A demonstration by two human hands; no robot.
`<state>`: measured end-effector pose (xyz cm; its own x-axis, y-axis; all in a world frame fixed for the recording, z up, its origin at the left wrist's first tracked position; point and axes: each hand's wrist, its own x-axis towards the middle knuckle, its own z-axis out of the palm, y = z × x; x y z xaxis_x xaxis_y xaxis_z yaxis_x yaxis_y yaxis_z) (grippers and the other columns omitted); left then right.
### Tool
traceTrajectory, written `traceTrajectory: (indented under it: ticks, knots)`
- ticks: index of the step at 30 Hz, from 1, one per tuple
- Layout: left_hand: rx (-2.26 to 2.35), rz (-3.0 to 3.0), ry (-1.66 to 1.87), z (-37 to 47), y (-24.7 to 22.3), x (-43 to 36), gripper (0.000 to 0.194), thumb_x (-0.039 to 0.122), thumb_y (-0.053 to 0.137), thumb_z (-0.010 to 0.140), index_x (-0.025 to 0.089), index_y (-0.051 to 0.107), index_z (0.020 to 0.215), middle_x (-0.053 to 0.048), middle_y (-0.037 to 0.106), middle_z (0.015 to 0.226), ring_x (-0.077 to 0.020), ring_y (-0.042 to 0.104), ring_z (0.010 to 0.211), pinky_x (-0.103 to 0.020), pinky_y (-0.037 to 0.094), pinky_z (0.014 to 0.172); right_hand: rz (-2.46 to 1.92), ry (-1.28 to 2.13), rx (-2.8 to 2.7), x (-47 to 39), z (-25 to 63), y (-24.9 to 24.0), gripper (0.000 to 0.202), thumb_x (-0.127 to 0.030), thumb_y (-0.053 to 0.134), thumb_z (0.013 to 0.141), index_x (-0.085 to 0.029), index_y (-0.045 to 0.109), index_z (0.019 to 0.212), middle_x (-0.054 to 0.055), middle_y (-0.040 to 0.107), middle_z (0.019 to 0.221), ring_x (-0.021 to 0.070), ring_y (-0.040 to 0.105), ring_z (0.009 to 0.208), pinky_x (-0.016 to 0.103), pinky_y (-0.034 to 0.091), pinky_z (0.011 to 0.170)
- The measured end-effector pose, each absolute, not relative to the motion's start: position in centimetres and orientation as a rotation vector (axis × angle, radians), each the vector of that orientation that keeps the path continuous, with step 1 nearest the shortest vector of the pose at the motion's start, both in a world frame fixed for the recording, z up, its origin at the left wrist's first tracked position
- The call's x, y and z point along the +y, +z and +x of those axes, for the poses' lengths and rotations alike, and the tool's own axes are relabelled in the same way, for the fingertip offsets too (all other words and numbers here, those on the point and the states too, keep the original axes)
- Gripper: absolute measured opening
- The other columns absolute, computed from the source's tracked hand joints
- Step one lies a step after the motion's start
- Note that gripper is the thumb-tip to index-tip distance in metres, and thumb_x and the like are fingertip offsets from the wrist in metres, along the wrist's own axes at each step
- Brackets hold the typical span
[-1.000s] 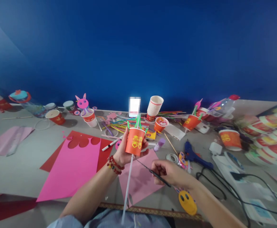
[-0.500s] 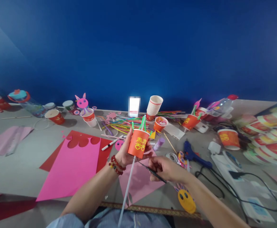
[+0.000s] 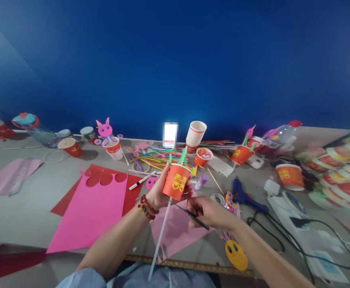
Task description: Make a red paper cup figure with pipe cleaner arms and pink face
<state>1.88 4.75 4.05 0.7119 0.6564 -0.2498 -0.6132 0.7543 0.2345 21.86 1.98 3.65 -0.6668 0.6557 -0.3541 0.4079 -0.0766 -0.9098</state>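
Observation:
My left hand (image 3: pixel 159 190) is wrapped around a red paper cup (image 3: pixel 176 182) with yellow characters, held above the table. Green strips (image 3: pixel 182 157) stick up out of its mouth. A long whitish straw (image 3: pixel 159 237) runs down from the cup's base toward my lap. In my right hand (image 3: pixel 203 212), fingers closed, is a slim dark tool (image 3: pixel 198 220); its thin tip points at the cup's underside beside the straw. I cannot make out whether it is a knife or tweezers. Pink paper (image 3: pixel 178 228) lies beneath both hands.
Bright pink paper (image 3: pixel 93 212) lies left over red sheets. A blue glue gun (image 3: pixel 247 196) and its black cord are on the right, near a white power strip (image 3: pixel 313 244). A yellow smiling cutout (image 3: pixel 236 254) lies near the front edge. Stacked cups (image 3: pixel 196 134) stand behind.
The cup and both hands keep almost the same pose. The straw's lower end has shifted slightly up and left, and the view has moved a little.

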Motion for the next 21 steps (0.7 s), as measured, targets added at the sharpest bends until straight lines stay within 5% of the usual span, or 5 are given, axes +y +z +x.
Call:
traceTrajectory:
  ticks: [21]
  knots:
    - [0.272,0.420,0.549,2.2,2.6,9.3,0.081,0.079,0.037,0.086,0.004,0.068,0.095,-0.017,0.072,0.079,-0.0267,0.070,0.079,-0.038,0.050,0.083,-1.289,1.363,-2.206,3.6,21.8,2.7,0.044,-0.052,0.077,0.070,-0.021,0.045,0.069,-0.007,0.042,0.061,0.0116,0.036,0.057,0.022,0.024,0.052]
